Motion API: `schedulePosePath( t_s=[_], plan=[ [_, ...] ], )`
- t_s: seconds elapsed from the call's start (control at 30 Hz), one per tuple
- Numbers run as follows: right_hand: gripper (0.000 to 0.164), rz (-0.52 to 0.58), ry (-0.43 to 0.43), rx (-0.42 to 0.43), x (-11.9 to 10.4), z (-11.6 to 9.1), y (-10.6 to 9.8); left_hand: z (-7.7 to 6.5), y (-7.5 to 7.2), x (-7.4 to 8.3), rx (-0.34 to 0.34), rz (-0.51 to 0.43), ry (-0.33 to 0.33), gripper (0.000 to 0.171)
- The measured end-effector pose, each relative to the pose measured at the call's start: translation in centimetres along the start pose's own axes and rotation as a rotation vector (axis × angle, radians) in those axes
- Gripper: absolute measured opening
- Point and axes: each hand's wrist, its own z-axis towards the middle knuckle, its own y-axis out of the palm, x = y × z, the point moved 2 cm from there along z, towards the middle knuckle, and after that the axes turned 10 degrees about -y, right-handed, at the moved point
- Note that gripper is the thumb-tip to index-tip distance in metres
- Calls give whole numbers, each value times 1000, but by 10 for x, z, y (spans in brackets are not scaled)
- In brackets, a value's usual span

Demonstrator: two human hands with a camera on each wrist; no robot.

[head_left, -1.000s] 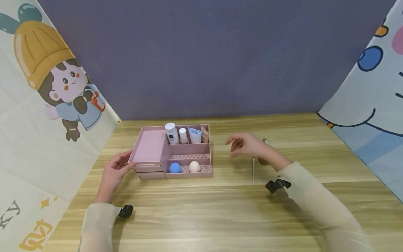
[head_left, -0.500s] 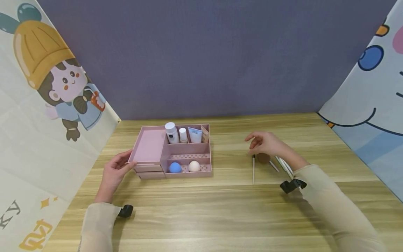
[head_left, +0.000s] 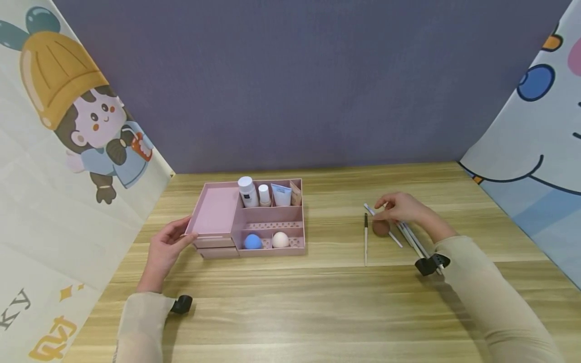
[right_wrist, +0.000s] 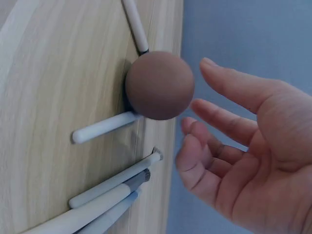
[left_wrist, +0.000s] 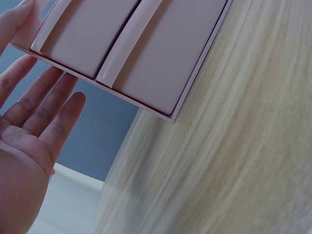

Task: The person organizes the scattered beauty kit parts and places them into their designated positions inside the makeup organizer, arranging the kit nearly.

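My left hand [head_left: 164,248] holds the front left corner of a pink cosmetics organizer [head_left: 215,206], thumb at the front edge and fingers along the side. In the left wrist view, its two drawer fronts [left_wrist: 163,58] show beside my fingers. My right hand [head_left: 401,207] hovers over a round brown makeup sponge [head_left: 381,228]. In the right wrist view, thumb and fingers are spread apart beside the sponge [right_wrist: 160,85], with a gap to it. Slim makeup brushes lie around it: a dark-tipped brush [head_left: 365,242] to its left, others under and right of it.
A white bottle [head_left: 247,191], a small white-capped bottle [head_left: 264,195], a blue tube [head_left: 281,195] and a beige tube stand in the organizer's back row. A blue ball [head_left: 252,241] and a cream ball [head_left: 280,240] sit in its front compartments. A grey-blue partition [head_left: 313,91] rises behind the table.
My right hand has moved right, away from the organizer, to above the brown sponge, uncovering the sponge and brushes. My left hand and the organizer have stayed put.
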Motion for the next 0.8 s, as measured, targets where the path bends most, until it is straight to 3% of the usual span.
schedulePosePath(
  t_s=[0.27,0.5,0.8],
  plan=[
    [53,109,84,-125,5,-3,4,1,0,0,-9,-50,30,41],
    [48,134,95,-142,7,-2,4,1,0,0,-13,-88,48,39],
    [49,166,66,-147,3,-5,1,-1,0,1,-5,-66,33,39]
  ],
)
